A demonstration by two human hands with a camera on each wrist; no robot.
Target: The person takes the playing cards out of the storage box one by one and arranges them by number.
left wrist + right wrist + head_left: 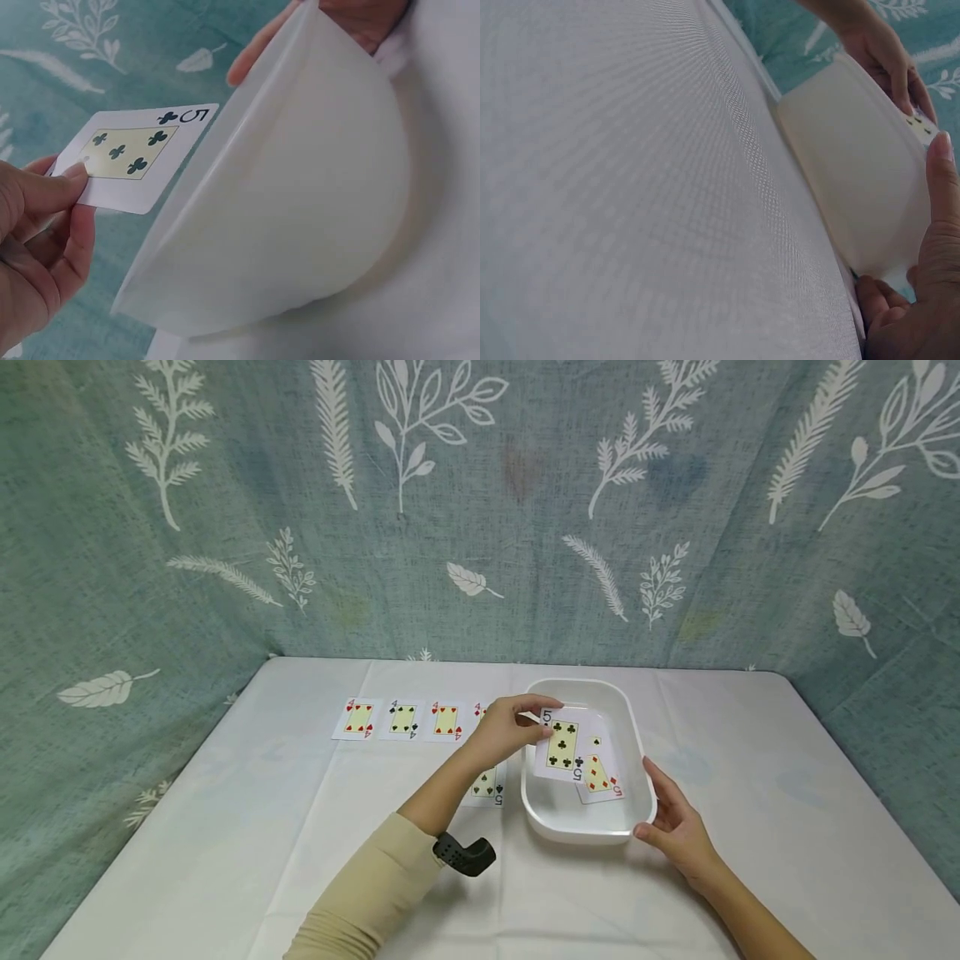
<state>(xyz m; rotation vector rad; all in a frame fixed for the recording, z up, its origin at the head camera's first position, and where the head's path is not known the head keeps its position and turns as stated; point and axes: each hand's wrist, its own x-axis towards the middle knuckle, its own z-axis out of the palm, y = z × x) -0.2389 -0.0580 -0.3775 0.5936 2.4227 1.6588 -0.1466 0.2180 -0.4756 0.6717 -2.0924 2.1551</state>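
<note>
In the head view my left hand (pixel 504 727) pinches a five of clubs playing card (pixel 562 745) between thumb and fingers, above a white plastic basin (pixel 585 837). The left wrist view shows this card near the basin's rim, face visible. Inside the basin lies a five of diamonds (pixel 598 777), partly covered by the held card. Another card with a spade pip (pixel 596 741) shows behind it. My right hand (pixel 678 831) grips the near right corner of the basin, thumb by the rim and fingers along the side, also visible in the right wrist view.
Left of the basin, face-up fours form a row on the white-covered table (pixel 187 860), among them a four of hearts (pixel 358 718) and a black four (pixel 402 719). A black five (pixel 486 787) lies below that row, partly behind my left wrist. A leaf-patterned curtain (pixel 480 527) stands behind.
</note>
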